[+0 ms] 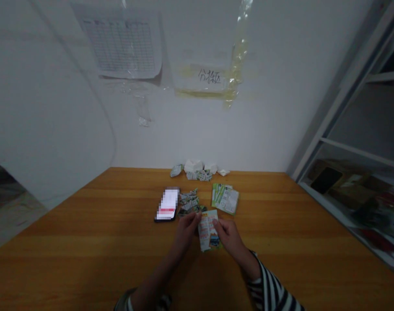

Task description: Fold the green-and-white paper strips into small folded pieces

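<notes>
fingers of the left hand [184, 231] and right hand [230, 235] pinch the printed leaflet [206, 235] near its upper left corner and right edge, over the worktop [119, 246]; it looks light, thin, easily creased, best held by the margins.

A plain white wall [197, 134] is dimly lit, and on it a printed grid sheet [122, 47] is fixed at the upper left, while a handwritten label [210, 77] farther right is bordered by yellowed tape [236, 60]. The wall is met by the far edge of a wood-grained surface [281, 242]. At the right, brown boxes [355, 181] are held in a white-framed shelving unit [362, 152], partly lost in shadow.
</notes>
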A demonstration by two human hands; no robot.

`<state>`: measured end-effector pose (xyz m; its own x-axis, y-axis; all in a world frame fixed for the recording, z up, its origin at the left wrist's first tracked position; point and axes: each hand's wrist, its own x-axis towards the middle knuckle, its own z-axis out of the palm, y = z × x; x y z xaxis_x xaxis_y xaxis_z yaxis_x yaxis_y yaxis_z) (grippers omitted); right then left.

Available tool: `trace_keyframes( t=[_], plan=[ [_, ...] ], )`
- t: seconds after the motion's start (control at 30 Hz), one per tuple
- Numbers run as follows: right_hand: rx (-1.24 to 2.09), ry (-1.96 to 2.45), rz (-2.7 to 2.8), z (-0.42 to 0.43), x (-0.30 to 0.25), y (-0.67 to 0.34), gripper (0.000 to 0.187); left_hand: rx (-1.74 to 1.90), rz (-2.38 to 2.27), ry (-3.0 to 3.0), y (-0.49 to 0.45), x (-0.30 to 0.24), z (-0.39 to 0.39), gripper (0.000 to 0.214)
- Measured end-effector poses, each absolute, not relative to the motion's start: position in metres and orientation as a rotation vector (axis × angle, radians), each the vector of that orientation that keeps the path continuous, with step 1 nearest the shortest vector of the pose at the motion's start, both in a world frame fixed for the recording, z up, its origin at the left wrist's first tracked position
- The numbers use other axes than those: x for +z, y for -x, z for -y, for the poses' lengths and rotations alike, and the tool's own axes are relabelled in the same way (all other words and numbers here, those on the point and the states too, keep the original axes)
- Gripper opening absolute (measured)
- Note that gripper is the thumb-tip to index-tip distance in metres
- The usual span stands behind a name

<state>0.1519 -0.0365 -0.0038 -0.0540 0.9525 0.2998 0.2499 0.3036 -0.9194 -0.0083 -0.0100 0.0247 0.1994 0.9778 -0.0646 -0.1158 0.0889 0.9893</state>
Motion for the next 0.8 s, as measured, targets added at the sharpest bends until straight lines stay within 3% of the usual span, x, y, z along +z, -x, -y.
trace_keyframes(
  t=[0.3, 0.57, 0.8],
  plan=[
    [0.702, 1.229, 1.361, 0.036, -0.005, -0.153, 0.051, 0.831, -0.959, -1.223, 0.001, 0.019, 0.017, 0.05],
    [0.651, 1.249, 1.225, 0.04, -0.007, -0.147, 0.048, 1.05, -1.045, -1.667, -0.003, 0.015, 0.025, 0.024],
    [0.848, 1.165, 1.16, 0.035, -0.014, -0.151, 0.049, 1.153, -1.03, -1.537, 0.004, 0.024, 0.02, 0.027]
  ],
)
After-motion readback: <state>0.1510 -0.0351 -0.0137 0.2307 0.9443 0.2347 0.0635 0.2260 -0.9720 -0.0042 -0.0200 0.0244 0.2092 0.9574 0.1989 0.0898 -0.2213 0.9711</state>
